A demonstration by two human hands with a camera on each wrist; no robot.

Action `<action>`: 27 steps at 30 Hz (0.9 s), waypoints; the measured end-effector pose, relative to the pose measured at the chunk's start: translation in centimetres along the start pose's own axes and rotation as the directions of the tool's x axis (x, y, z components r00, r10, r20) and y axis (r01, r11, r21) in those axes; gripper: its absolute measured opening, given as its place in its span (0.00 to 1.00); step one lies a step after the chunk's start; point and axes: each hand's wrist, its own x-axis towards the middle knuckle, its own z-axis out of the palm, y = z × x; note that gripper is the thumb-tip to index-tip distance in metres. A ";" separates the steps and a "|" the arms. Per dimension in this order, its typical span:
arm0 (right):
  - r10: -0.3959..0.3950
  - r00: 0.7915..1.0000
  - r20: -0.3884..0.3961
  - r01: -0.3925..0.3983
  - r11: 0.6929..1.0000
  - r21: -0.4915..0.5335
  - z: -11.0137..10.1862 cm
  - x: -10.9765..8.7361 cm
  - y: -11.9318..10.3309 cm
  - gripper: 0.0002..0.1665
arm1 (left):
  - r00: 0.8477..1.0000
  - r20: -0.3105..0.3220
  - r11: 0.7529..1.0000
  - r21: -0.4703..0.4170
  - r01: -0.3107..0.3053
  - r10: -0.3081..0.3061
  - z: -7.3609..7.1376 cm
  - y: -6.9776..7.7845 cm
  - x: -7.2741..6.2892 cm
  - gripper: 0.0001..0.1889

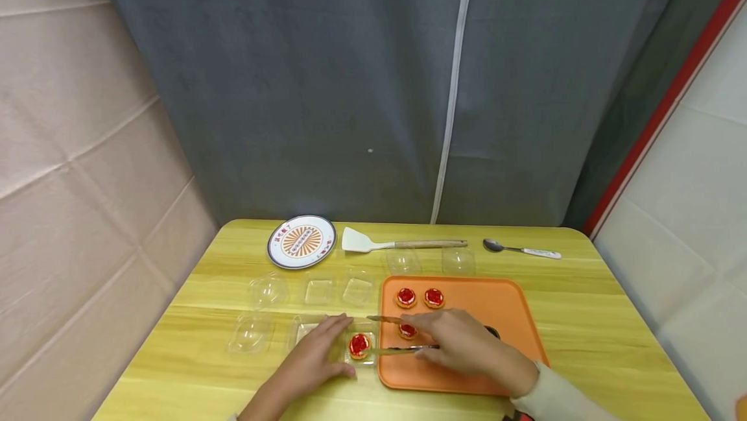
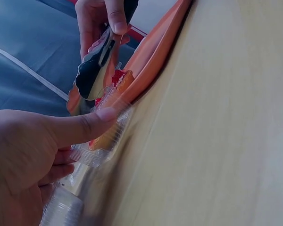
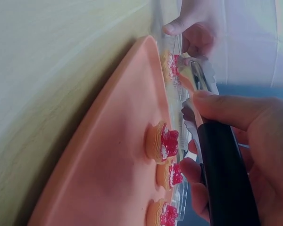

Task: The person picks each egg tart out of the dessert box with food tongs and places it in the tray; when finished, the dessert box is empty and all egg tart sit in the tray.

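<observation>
My left hand (image 1: 312, 356) grips a small clear plastic box (image 2: 96, 157), its thumb on the near side and fingers on the far side. Inside the box sits a tart (image 1: 358, 344) with a red topping. My right hand (image 1: 469, 346) holds black-handled metal tongs (image 3: 226, 174), whose two arms are spread apart. One tong tip overlaps the boxed tart in the head view, and nothing is pinched between the tips. Beneath the right hand lies an orange tray (image 1: 502, 307) bearing three more tarts, one of them (image 1: 408, 330) partly covered by the hand.
Further clear containers (image 1: 319, 291) and domed lids (image 1: 251, 332) stand left of the tray, with two more lids (image 1: 458, 261) behind it. Along the back lie a printed plate (image 1: 301, 242), a white spatula (image 1: 358, 240) and a spoon (image 1: 495, 246). A grey curtain (image 1: 303, 116) hangs behind.
</observation>
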 end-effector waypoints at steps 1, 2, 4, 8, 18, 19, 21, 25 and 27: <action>-0.008 1.000 -0.001 0.008 1.000 -0.013 0.0 0.1 -0.1 0.34 | 1.000 -0.005 1.000 0.001 -0.002 0.002 0.1 -0.1 0.0 0.50; -0.014 1.000 0.000 0.014 1.000 -0.025 -0.1 0.2 -0.2 0.34 | 1.000 -0.009 1.000 0.001 -0.003 0.003 0.1 -0.1 0.0 0.49; -0.025 1.000 0.001 0.026 0.999 -0.046 -0.2 0.4 -0.4 0.33 | 1.000 -0.018 1.000 -0.004 -0.006 0.006 0.2 -0.2 0.1 0.48; -0.034 0.999 0.017 0.035 0.997 -0.076 -0.4 1.0 -0.9 0.31 | 0.999 -0.042 1.000 -0.007 -0.019 0.018 0.2 -0.3 0.1 0.47; -0.030 0.993 0.117 0.041 0.995 -0.093 -0.7 2.9 -2.5 0.29 | 0.999 -0.051 1.000 -0.024 0.000 -0.001 0.3 -0.6 0.1 0.47; -0.032 0.992 0.119 0.044 0.993 -0.106 -0.7 3.1 -2.6 0.29 | 0.999 -0.049 1.000 -0.027 0.003 -0.004 0.3 -0.6 0.1 0.47; -0.030 0.992 0.124 0.046 0.991 -0.129 -0.6 3.4 -2.9 0.29 | 0.999 -0.045 0.999 -0.032 0.005 -0.006 0.3 -0.7 0.2 0.47; -0.021 0.991 0.133 0.042 0.987 -0.157 -0.5 3.9 -3.1 0.28 | 0.999 -0.040 0.999 -0.035 0.006 -0.007 0.3 -0.8 0.2 0.47; -0.019 0.991 0.134 0.041 0.986 -0.161 -0.5 4.0 -3.2 0.28 | 0.999 -0.039 0.999 -0.035 0.007 -0.008 0.3 -0.8 0.2 0.47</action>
